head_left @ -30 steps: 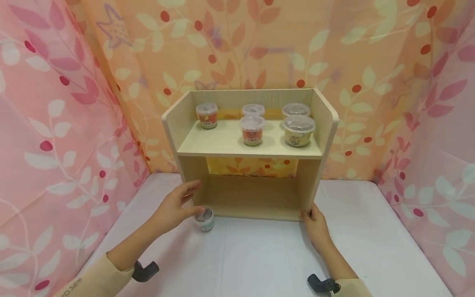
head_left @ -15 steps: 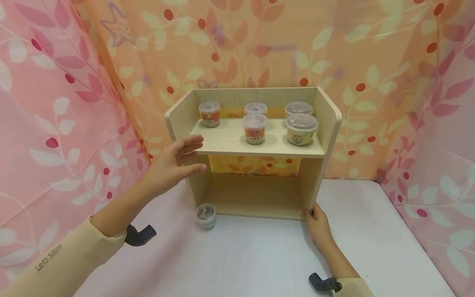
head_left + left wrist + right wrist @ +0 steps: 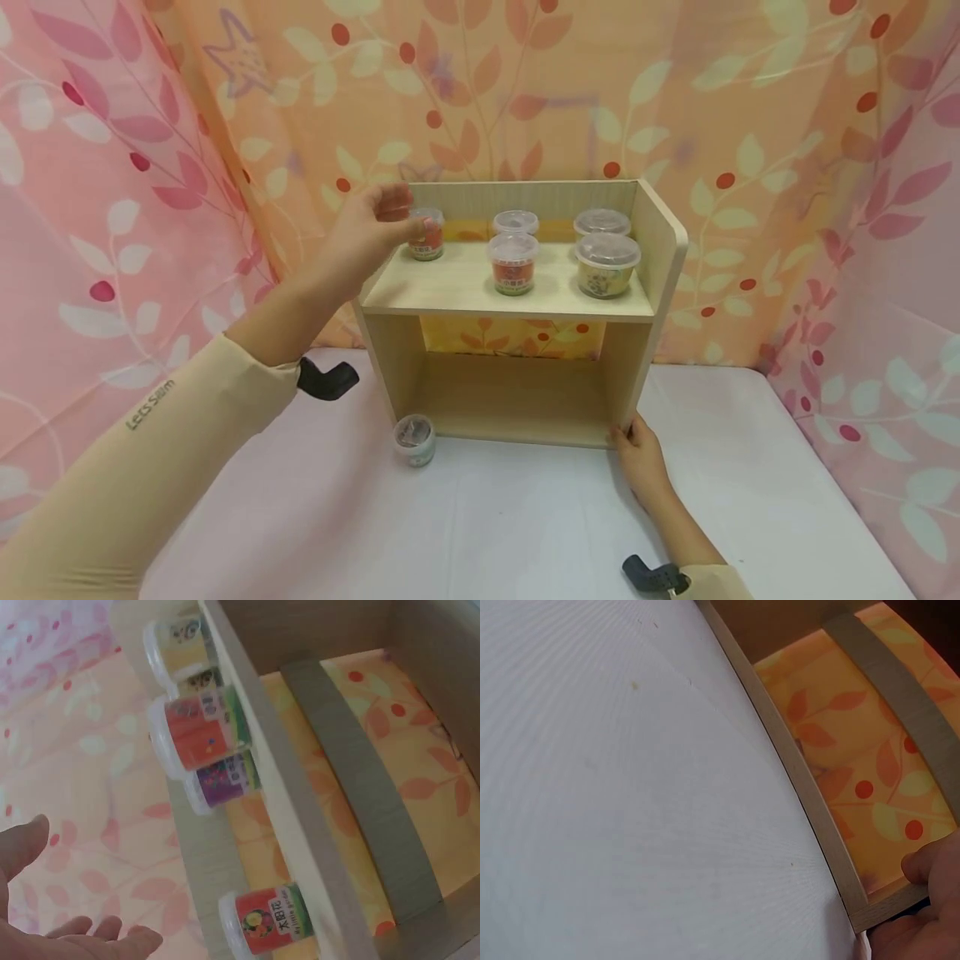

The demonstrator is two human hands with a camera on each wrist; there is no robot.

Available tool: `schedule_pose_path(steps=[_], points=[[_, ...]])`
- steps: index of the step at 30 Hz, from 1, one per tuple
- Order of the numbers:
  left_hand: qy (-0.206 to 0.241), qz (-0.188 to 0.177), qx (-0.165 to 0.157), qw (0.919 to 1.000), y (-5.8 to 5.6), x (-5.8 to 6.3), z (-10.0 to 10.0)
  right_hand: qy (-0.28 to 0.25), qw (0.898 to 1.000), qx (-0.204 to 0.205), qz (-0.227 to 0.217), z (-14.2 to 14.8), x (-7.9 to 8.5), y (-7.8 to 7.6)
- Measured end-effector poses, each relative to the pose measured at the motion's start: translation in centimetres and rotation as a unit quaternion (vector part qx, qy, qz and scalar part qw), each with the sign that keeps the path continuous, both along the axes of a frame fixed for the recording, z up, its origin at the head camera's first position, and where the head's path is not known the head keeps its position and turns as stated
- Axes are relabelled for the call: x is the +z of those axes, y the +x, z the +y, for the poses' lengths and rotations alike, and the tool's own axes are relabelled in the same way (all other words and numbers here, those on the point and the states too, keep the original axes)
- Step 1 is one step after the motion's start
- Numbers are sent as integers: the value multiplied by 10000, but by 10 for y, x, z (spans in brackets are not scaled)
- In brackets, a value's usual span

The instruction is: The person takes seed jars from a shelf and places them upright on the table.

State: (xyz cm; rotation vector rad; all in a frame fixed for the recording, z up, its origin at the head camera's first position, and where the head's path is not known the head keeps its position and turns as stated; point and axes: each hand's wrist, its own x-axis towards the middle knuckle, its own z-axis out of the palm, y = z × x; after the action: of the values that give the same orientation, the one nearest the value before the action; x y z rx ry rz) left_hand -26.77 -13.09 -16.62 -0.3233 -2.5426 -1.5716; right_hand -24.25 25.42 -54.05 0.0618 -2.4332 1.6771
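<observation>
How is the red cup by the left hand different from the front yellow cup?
The red cup is narrower than the yellow cup. The red cup stands near the left end of the shelf, the yellow cup near its right end. Both stand upright and have lids on.

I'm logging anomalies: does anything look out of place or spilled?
One lidded cup stands on the table by the front left of the shelf, apart from five other cups on the upper board, so it looks odd. No spill shows.
</observation>
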Motion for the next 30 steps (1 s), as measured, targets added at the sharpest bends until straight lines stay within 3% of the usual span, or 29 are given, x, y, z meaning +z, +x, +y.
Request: schedule_pose_path(steps=[5,12,15,21,26,30], points=[[-173,-264,383,9988,-25,8,9,11,10000,-67,-1,0,2,0],[-14,-419,589,9974,-63,-4,8,67,10000,-55,15,1,0,-2],[82,-565,693,9960,-72,-14,7,109,9999,-72,28,1,-3,-1],[318,-408,1094,9926,-87,-33,11,96,9999,-25,34,-1,-4,1],[295,-500,1411,9883,-98,-41,16,12,10000,2,13,-1,-2,1],[177,-512,1438,9881,-104,-45,16,-22,10000,34,11,-1,-1,1]])
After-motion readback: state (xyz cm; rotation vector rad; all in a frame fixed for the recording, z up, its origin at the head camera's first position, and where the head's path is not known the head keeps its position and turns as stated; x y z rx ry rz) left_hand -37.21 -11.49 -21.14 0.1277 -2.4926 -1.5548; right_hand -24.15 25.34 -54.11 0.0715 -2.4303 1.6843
